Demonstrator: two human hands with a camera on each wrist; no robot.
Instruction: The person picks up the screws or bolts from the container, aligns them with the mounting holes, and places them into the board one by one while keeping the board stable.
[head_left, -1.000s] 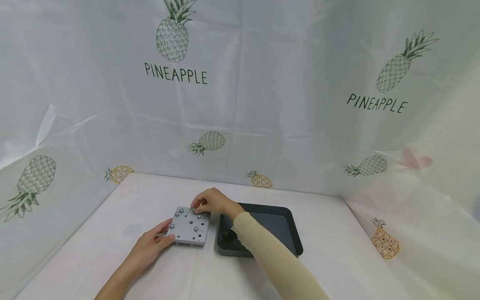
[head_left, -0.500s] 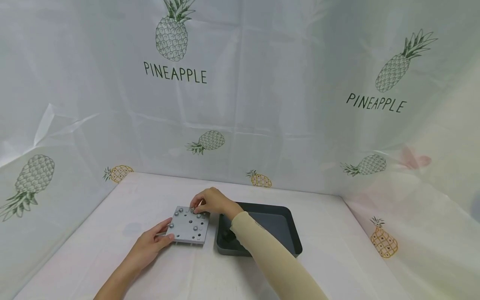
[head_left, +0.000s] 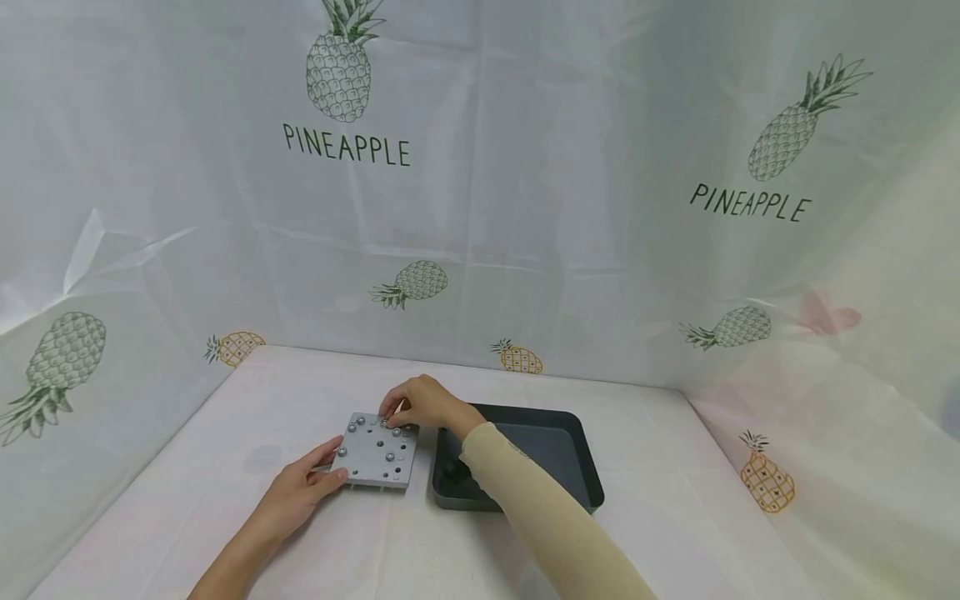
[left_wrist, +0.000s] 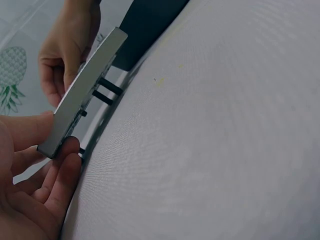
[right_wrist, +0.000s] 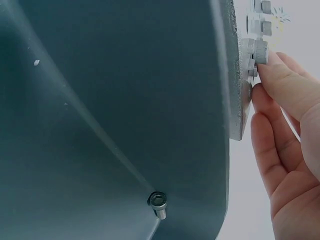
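A flat grey metal plate with several holes and socket-head bolts is held slightly above the table. My left hand grips its near left edge, thumb on top and fingers underneath, as the left wrist view shows. Screw shanks stick out below the plate. At the far edge, my right hand pinches the head of a bolt seated in the plate. Its thumb touches the head in the right wrist view; how deep the bolt sits is hidden.
Right of the plate stands a dark grey tray, partly under my right forearm. A loose bolt lies in it, and a black object shows near its left wall. A pineapple-print sheet hangs behind the white-covered table.
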